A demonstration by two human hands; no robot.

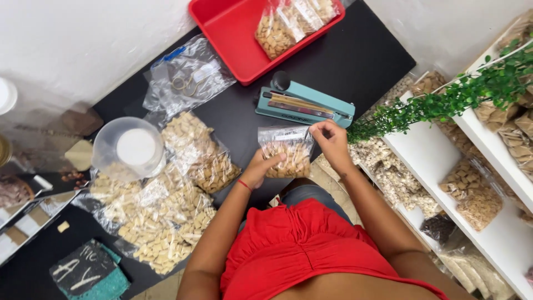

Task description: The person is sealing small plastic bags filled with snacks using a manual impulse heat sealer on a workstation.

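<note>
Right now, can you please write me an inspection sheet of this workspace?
Surface: black table, mostly covered.
Job's things: small bag of beige pieces, held upright at the table edge; teal sealer behind it.
Clutter: big open bag, measuring cup, red tray with filled bags.
Grippers: left hand holds the bag's side; right hand pinches its top.
Cables: nothing seen.
Surroundings: white shelves with bags, green plant.

The person wears a gathered red sleeveless top [311,244], blue jeans [311,193] and a thin red wristband [244,184].
</note>
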